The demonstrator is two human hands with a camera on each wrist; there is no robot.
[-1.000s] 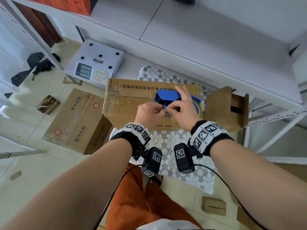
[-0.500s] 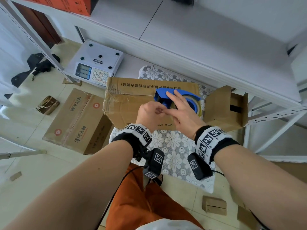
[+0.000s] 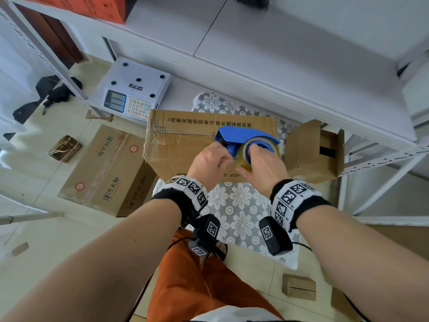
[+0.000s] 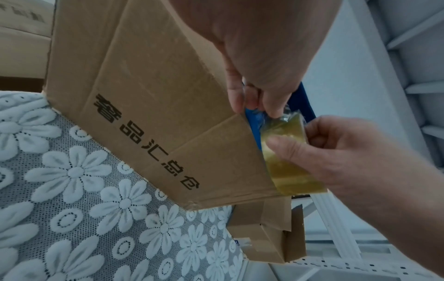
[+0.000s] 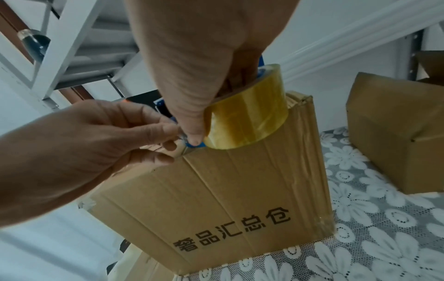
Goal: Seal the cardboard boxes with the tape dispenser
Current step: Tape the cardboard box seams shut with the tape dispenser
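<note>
Large cardboard box [image 3: 185, 145] standing on a floral lace mat [image 3: 234, 212] on the white shelf [image 3: 181, 94], printed side toward the camera. Blue tape dispenser [image 3: 241, 134] resting on top of the box near its right end, loaded with a yellowish roll of clear tape [image 3: 243, 156]. Right hand [image 3: 260, 163] curled around the roll, thumb on the outer face, fingers tucked into the core. Left hand [image 3: 209, 160] closed in a pinch on the loose tape end [image 5: 183, 147] just beside the roll, at the box's upper front edge; thumb and forefinger tips pressed together on the crinkled clear strip. Smaller cardboard box [image 3: 308, 152] just right of the large one on the same mat, flap standing open. Digital scale [image 3: 132, 91] on the shelf to the left, behind the large box. Flat printed carton [image 3: 104, 170] lying on the tiled floor below. Two small cardboard pieces [image 3: 299, 287] on the floor near the right forearm. Orange box [image 3: 92, 5] on the upper shelf, top left.
</note>
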